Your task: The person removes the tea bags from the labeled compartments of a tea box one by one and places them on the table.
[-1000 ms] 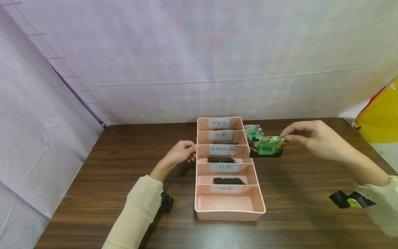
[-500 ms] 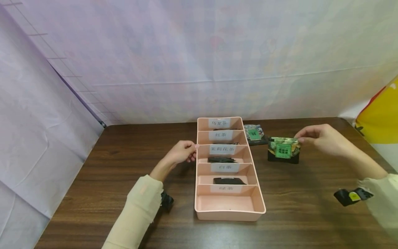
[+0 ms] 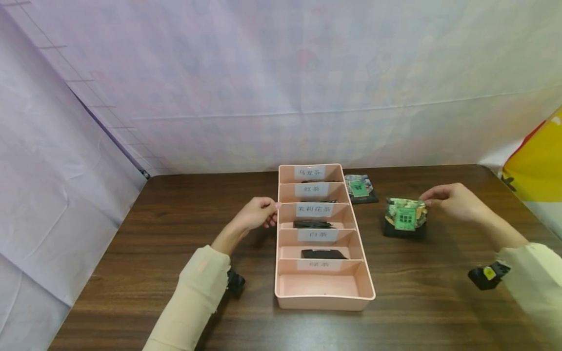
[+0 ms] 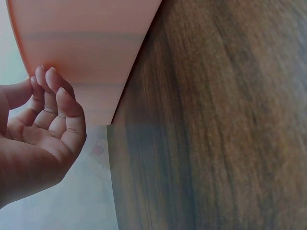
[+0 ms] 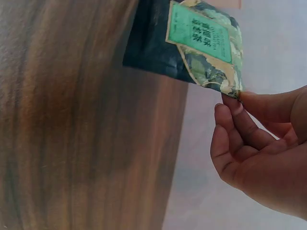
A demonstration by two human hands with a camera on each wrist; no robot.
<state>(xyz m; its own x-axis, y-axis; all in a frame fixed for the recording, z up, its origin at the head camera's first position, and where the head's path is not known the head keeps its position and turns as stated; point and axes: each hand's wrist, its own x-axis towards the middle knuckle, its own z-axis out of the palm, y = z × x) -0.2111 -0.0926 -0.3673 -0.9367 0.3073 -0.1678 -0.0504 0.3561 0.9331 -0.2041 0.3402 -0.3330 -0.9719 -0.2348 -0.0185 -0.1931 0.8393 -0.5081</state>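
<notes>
My right hand pinches a corner of a tea bag packet, black below with a green label and leafy print. In the right wrist view the packet is tilted, its upper corner between thumb and fingertips. A pink divided box stands in the middle of the table, with a paper label at each compartment. At its left rim, my left hand pinches the edge between thumb and index finger, the other fingers curled below. Dark packets lie in several compartments; the nearest compartment shows only its pink floor.
Another tea packet lies flat on the wooden table, right of the box's far end. A patterned cloth hangs behind the table. A yellow and red item is at the far right.
My right hand has moved the tea bag packet right and toward me, away from the box, uncovering the packet lying behind. The left hand stays at the box's rim.
</notes>
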